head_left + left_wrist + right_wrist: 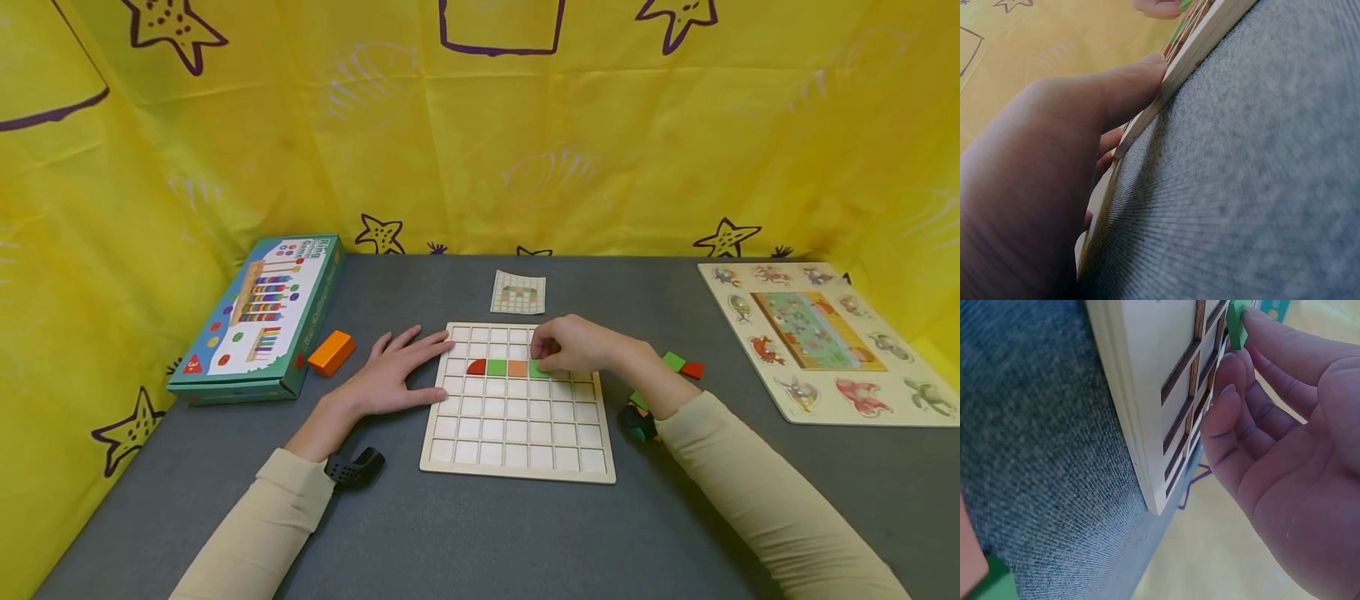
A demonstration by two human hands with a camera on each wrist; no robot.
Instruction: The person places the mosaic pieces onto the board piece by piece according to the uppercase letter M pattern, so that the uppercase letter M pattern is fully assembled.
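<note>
A light wooden grid board (516, 454) lies on the grey table. One of its upper rows holds a red quarter-round tile (477, 367), a green square tile (497, 367) and an orange square tile (517, 368). Just right of these, my right hand (573, 343) pinches another green tile (1236, 326) between thumb and fingers, over the same row. My left hand (393, 375), fingers spread, touches the board's left edge; the left wrist view shows its thumb (1138, 81) against the wooden rim. Behind the board lies a small pattern card (518, 293).
Loose green and red tiles (692, 370) lie right of the board, partly behind my right forearm. An orange block (332, 353) and a ring game box (258, 312) are at left. A sea-animal puzzle board (817, 379) lies at far right. Yellow cloth (480, 125) hangs behind.
</note>
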